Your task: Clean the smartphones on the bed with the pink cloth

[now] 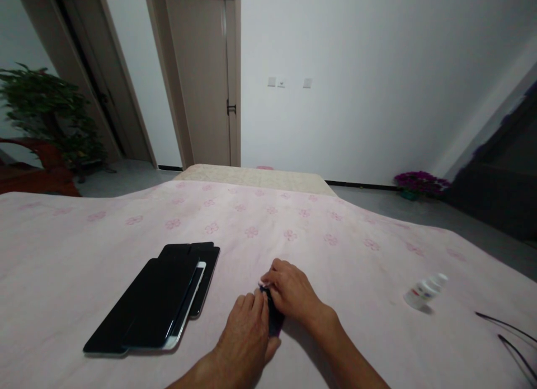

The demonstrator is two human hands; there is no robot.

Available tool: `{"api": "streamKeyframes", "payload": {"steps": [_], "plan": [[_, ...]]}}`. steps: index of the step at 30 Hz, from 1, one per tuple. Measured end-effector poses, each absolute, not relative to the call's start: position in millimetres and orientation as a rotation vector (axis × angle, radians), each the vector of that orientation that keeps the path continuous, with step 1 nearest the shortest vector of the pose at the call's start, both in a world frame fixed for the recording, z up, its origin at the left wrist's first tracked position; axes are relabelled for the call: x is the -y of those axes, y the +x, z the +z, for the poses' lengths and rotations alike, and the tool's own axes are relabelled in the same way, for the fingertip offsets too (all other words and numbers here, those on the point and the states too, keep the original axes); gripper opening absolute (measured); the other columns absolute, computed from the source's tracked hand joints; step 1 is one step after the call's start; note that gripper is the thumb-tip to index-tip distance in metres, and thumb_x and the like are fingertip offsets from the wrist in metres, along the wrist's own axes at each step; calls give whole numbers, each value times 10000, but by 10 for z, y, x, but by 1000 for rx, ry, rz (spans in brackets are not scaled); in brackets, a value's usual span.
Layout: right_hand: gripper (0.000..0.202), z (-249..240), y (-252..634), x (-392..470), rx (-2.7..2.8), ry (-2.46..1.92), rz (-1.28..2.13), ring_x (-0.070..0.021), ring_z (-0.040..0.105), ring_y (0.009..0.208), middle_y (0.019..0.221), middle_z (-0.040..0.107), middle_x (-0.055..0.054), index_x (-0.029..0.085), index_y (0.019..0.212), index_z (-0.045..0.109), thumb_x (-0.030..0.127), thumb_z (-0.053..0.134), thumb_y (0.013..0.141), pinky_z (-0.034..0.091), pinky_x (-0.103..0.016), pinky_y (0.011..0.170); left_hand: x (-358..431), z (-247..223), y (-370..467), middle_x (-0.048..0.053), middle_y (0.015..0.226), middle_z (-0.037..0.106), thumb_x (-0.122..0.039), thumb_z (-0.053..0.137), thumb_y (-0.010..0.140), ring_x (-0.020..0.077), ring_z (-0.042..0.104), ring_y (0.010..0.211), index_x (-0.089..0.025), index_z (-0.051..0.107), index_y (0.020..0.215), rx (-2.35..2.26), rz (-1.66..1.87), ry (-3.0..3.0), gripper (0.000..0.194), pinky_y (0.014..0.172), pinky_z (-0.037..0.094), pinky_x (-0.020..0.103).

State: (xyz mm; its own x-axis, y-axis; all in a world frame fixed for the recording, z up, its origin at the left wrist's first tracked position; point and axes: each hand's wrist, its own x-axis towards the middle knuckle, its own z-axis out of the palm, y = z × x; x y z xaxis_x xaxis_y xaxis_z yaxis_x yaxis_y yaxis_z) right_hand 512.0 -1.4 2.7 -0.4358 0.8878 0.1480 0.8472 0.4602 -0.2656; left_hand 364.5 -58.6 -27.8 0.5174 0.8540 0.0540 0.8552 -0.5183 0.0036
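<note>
A dark, flat phone (276, 319) with a purplish lower edge lies low between my hands, partly covered by them. My left hand (247, 330) grips its left side, thumb across the lower end. Over the upper end is my right hand (293, 291), its fingers curled and pressed onto a small white piece (262, 283), perhaps a wipe or tissue, mostly hidden under the fingers. To the left, dark-screened tablets (142, 305) and phones lie in an overlapping stack, one of them white-edged (197, 291). A white bottle (424, 292) with a printed label is to the right.
A pink flowered cloth (335, 255) covers the broad surface. Black cables (503, 323) lie at the right edge. Beyond are a closed door (201, 76), a wall with sockets (281, 83), a green plant (46, 109), a red wooden chair (42, 165) and purple flowers (419, 182).
</note>
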Motion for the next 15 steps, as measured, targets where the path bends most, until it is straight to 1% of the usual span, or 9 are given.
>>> {"api": "streamKeyframes", "payload": {"steps": [4,7,12,15], "plan": [[273,30,5202,-40,2325,-1686,126,-190,590,914,972,642,-73,225,997,751,139,514,892,406,-277,790,582,-280,3651,256,1329,585,-459,618,888,363,574,1149,-10,518,1384,1525,-15,-2700,677,1008,455,510],[277,40,5293,-83,2243,-1864,33,-204,603,902,976,648,-92,210,988,750,147,489,920,409,-289,763,584,-257,3649,257,1367,561,-454,609,898,371,555,1191,-13,535,1371,1506,-11,-2719,651,1024,444,505],[280,142,5286,-31,2232,-2062,-1,-247,648,905,1005,668,-136,154,955,747,178,469,938,429,-312,709,586,-278,3645,255,1330,588,-454,627,885,372,571,1157,-4,557,1347,1514,-69,-2714,650,1004,456,504],[273,234,5233,35,2257,-2132,38,-272,678,902,995,689,-155,125,934,747,160,478,913,443,-323,698,587,-336,3639,254,1328,591,-458,631,878,367,575,1143,6,541,1359,1512,-93,-2690,674,1000,457,500]]}}
